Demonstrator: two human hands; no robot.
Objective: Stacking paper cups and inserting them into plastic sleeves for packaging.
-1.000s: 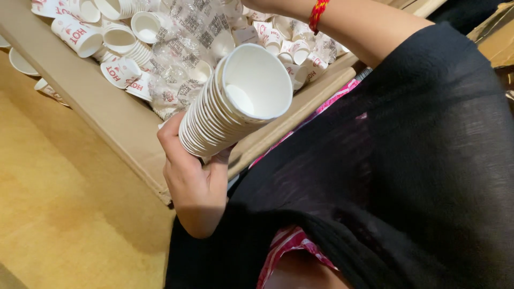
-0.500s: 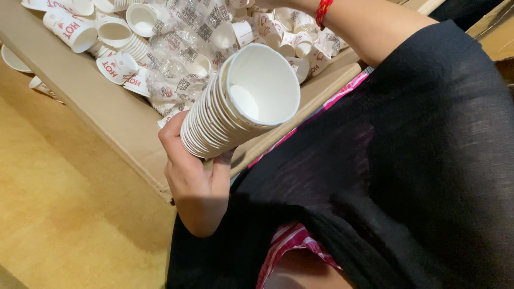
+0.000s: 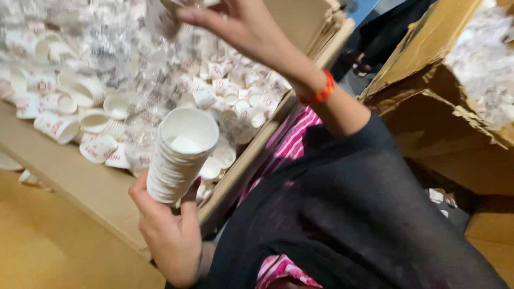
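My left hand point(image 3: 168, 233) grips a tall stack of nested white paper cups point(image 3: 179, 158) from below, with the stack's open mouth tilted up toward me. My right hand point(image 3: 235, 27), with a red bracelet point(image 3: 320, 92) on its wrist, is raised over the big cardboard box point(image 3: 91, 187). Its fingers pinch a pale paper cup point(image 3: 184, 4) that is mostly cut off by the top of the view. The box holds several loose white cups with red print point(image 3: 56, 127) and crumpled clear plastic wrap point(image 3: 112, 48).
To the right, an open brown cardboard box point(image 3: 428, 107) holds more crumpled plastic wrap point(image 3: 484, 59). Flat cardboard sheets point(image 3: 308, 21) stand behind the big box. The floor point(image 3: 48, 251) at lower left is tan. My black sleeve point(image 3: 364, 214) fills the lower right.
My right hand has lifted out of the box and now pinches a cup up high. The view has swung to the right. The stack remains in my left hand, now more upright.
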